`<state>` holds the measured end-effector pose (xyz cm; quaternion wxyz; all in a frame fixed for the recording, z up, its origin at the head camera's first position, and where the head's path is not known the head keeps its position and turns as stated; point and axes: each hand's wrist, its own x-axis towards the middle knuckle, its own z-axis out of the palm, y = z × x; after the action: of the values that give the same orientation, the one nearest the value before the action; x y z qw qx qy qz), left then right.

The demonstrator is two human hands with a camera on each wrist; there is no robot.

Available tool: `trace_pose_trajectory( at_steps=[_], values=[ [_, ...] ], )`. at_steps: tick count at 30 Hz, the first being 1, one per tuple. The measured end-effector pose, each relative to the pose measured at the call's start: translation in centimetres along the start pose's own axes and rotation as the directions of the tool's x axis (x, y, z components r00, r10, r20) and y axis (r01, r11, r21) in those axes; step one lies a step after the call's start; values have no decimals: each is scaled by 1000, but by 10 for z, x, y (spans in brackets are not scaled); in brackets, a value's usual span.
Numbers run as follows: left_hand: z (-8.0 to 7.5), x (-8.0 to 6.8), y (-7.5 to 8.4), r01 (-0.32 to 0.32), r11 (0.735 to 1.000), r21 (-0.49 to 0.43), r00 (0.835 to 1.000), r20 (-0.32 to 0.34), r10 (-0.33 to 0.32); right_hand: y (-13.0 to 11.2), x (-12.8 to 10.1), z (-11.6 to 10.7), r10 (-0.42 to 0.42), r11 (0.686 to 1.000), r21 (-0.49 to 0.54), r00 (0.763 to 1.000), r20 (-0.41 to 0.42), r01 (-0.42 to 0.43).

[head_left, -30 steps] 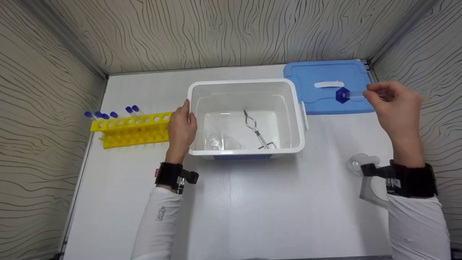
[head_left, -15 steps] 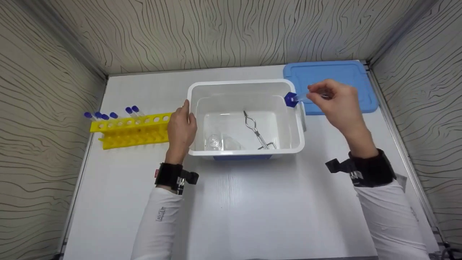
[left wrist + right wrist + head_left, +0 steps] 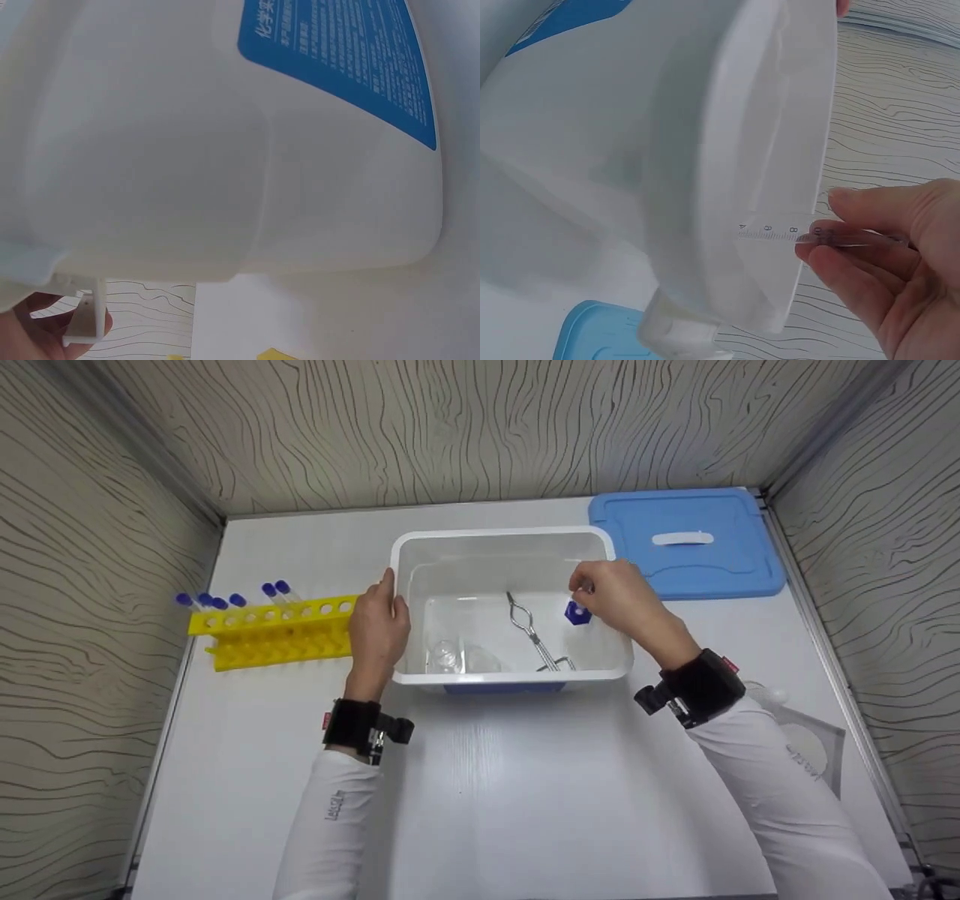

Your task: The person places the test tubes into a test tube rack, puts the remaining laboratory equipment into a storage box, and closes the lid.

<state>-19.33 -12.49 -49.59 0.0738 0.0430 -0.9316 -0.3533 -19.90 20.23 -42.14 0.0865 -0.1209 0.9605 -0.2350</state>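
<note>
My right hand [image 3: 619,592] pinches a small graduated cylinder [image 3: 772,234] between thumb and fingers. Its blue hexagonal base [image 3: 577,613] points down into the white plastic bin [image 3: 510,677], over the right end. Printed numbers run along the clear tube in the right wrist view. At the bin's left end, my left hand [image 3: 379,626] grips the handle, fingers hooked round it in the left wrist view. Inside the bin lie metal crucible tongs [image 3: 532,634] and clear, rounded glassware [image 3: 445,656] in the near left corner.
A yellow test tube rack [image 3: 281,656] with several blue-capped tubes stands left of the bin. The blue lid [image 3: 712,566] lies at the back right. Clear glassware [image 3: 776,695] and a grey square with a pale round centre [image 3: 806,742] sit beside my right forearm.
My right hand has carried the graduated cylinder left from over the lid side to over the bin, and its base now tips downward. The left hand has stayed in place.
</note>
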Motion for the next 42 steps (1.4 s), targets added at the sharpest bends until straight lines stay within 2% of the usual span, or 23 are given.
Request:
trace_pose_trajectory(
  at_steps=[8,19,31,39,42],
  values=[
    [1,0,0,-18,1000,-3,1000,-21,18,2,13,16,-26,991,-124,989,149,44],
    [1,-1,-2,-23,1000,-16,999,-25,23,6,20,32,-42,977,-184,942,332,108],
    [0,0,1,-29,1000,1,999,-31,29,14,25,44,-45,971,-203,935,351,123],
    [2,0,-1,-37,999,-5,998,-41,37,14,30,46,3,974,-213,941,338,73],
    [2,0,-1,-39,999,-12,998,-44,39,14,29,46,3,970,-230,941,337,79]
  ],
)
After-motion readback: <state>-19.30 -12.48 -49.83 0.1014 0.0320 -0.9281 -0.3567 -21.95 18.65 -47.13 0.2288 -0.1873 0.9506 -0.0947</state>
